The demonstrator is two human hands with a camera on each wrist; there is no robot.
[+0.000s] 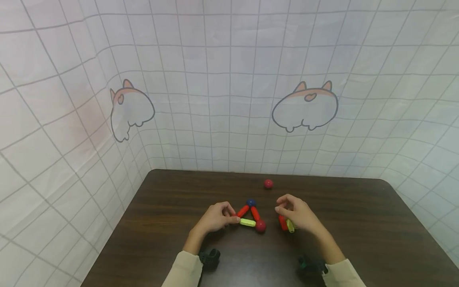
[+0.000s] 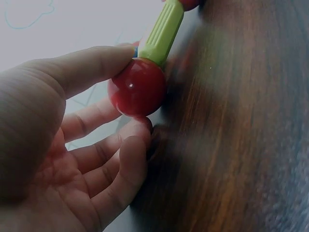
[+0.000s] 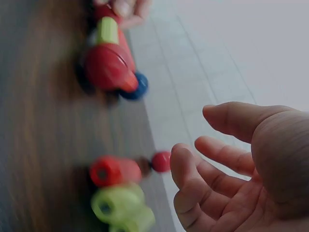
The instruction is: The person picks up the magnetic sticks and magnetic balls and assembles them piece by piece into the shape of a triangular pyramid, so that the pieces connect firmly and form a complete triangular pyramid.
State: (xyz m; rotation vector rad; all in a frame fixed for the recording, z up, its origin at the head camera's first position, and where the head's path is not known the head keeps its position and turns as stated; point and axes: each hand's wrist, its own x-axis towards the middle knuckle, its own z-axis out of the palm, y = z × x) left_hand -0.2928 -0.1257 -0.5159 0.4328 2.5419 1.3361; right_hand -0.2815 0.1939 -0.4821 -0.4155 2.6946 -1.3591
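A triangle of toy rods and balls lies on the table. Two red rods meet at a blue ball, and a yellow-green rod forms the near side, ending at a red ball. My left hand pinches the left corner's red ball between thumb and fingers. Over on the right, my right hand holds nothing, its fingers loosely bent. Beside it lie a loose red rod and yellow-green rods, partly hidden by the hand in the head view.
A single red ball sits farther back on the dark wooden table. Behind the table hangs a white gridded cloth with cartoon animal drawings. Dark wrist devices are by both sleeves.
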